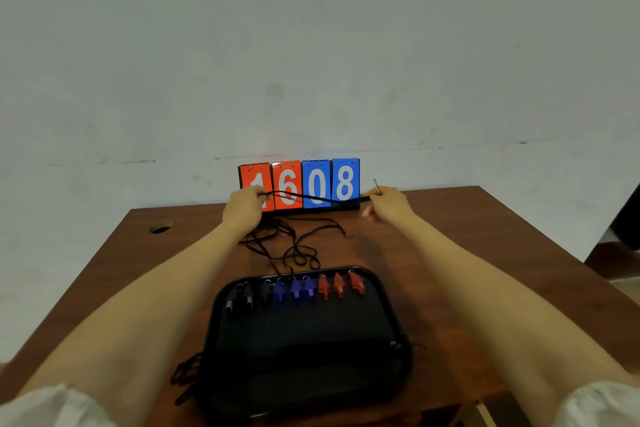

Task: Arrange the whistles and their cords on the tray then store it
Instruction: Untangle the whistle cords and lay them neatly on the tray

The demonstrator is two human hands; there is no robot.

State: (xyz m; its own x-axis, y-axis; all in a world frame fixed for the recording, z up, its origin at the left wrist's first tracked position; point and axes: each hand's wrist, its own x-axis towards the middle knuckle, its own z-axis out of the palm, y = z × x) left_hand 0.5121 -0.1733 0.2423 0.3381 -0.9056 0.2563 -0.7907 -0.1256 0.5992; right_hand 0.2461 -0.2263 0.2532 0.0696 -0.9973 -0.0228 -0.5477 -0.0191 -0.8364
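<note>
Left hand and right hand each pinch an end of one cord, taut between them. Scoreboard just behind. Below, tangled cords on the surface; nearer, tray holding whistles.

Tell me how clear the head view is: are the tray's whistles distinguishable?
Head view: dim and soft; black whistles nearly merge with the dark tray; blue whistles and red whistles read clearly; wide angle stretches the near forearms; mild glare atop the scoreboard.
</note>
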